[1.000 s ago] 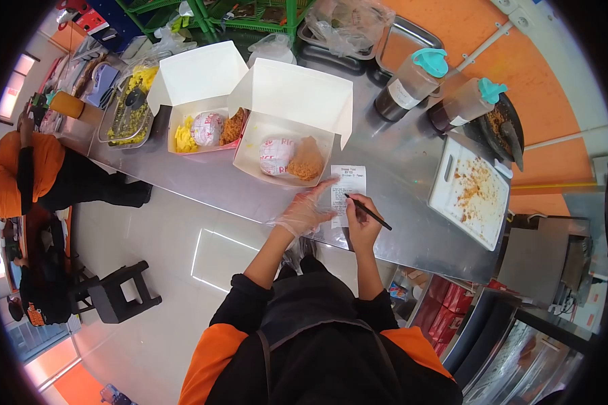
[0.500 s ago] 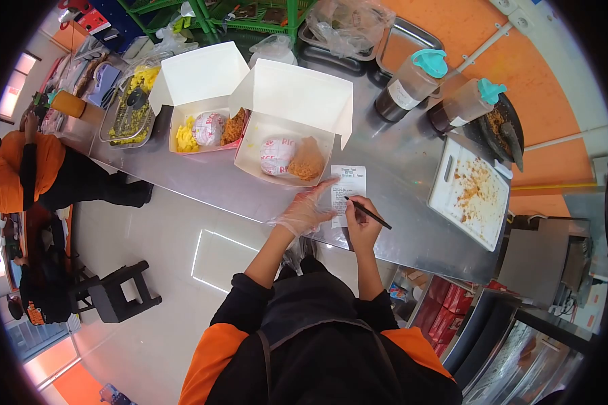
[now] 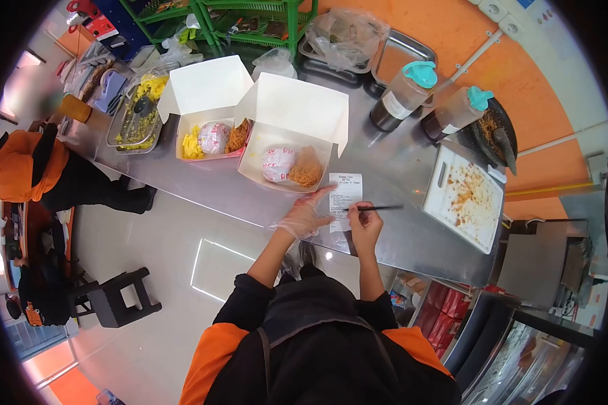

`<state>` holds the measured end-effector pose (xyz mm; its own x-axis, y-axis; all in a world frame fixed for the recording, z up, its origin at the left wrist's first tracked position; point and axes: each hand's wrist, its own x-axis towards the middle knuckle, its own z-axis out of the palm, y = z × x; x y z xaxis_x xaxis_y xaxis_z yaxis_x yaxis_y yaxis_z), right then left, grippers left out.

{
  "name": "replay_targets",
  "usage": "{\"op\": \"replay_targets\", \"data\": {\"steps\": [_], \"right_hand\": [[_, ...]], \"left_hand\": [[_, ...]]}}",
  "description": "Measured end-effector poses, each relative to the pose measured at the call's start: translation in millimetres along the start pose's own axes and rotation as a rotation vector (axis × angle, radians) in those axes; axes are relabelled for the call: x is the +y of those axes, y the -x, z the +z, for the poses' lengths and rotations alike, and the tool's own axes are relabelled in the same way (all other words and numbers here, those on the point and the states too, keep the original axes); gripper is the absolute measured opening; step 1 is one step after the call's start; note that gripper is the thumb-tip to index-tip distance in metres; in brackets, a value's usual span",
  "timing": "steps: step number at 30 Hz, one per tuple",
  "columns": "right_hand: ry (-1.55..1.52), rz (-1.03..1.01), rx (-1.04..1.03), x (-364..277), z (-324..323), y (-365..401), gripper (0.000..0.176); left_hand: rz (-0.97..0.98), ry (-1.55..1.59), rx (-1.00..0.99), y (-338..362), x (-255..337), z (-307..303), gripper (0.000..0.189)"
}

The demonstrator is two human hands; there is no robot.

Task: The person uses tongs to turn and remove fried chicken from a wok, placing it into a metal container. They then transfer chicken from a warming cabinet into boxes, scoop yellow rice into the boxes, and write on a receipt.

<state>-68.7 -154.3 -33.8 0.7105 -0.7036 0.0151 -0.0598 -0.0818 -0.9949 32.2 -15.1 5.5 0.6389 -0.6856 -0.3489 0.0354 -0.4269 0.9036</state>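
A printed receipt lies on the steel counter. My left hand, in a clear plastic glove, has its fingers spread at the receipt's left edge, just below the nearer box. In my right hand, bare, is a black pen, its tip over the receipt's lower half. The nearer open white box holds a paper-wrapped bundle printed RICE and a piece of fried chicken. Beside it, another open box contains a wrapped bundle, fried chicken and yellow pieces.
Two jugs with turquoise lids stand at the back right, near a stone mortar. A crumb-strewn white cutting board lies to the right. A tray of yellow food sits left. Another person stands at far left.
The pen has swung from a slant to nearly level, and my right hand has turned with it. My left hand stays by the receipt. The view has shifted slightly.
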Motion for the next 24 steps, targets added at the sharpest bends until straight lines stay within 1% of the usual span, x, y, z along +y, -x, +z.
{"op": "replay_targets", "data": {"steps": [1, 4, 5, 8, 11, 14, 16, 18, 20, 21, 23, 24], "right_hand": [[0.007, 0.041, -0.045, -0.8, -2.5, -1.4, 0.018], [0.342, 0.067, -0.308, -5.6, -19.8, -12.0, 0.029], [0.411, 0.062, -0.328, -12.4, -20.8, -13.9, 0.037], [0.596, 0.0, -0.386, -30.0, -20.6, -16.1, 0.04], [0.622, -0.042, -0.414, -13.7, -20.4, -20.2, 0.038], [0.619, 0.036, -0.408, -12.2, -18.8, -21.3, 0.044], [0.626, 0.015, -0.431, -17.3, -19.6, -23.8, 0.045], [0.622, 0.014, -0.436, -22.0, -19.1, -25.7, 0.046], [0.617, 0.02, -0.407, -27.3, -19.2, -34.2, 0.045], [0.609, -0.025, -0.39, -31.0, -17.7, -38.5, 0.041], [0.613, -0.03, -0.333, -45.4, -8.7, -48.4, 0.038], [0.615, -0.031, -0.304, -55.3, -2.9, -52.4, 0.036]], "left_hand": [[0.017, -0.001, 0.005, -1.2, -2.8, 1.0, 0.076], [-0.01, -0.03, -0.032, 2.8, 6.4, -4.1, 0.074], [-0.032, -0.042, -0.052, 4.6, 10.7, -5.4, 0.073], [-0.056, -0.075, -0.038, 10.5, 21.7, -5.7, 0.07], [0.06, -0.036, -0.016, 12.5, 5.7, -2.1, 0.065], [0.166, -0.055, 0.011, 22.5, -10.1, 1.5, 0.06], [0.212, -0.013, 0.012, 45.5, -14.0, -4.0, 0.055], [0.15, 0.062, 0.024, 78.3, -13.5, -17.3, 0.049], [0.002, 0.173, 0.047, 108.7, -9.3, -36.8, 0.042], [-0.058, 0.207, 0.12, 120.0, -12.0, -47.6, 0.04], [-0.179, 0.279, 0.262, 133.9, -18.5, -70.9, 0.035], [-0.146, 0.293, 0.336, 132.6, -18.9, -83.4, 0.033]]}}
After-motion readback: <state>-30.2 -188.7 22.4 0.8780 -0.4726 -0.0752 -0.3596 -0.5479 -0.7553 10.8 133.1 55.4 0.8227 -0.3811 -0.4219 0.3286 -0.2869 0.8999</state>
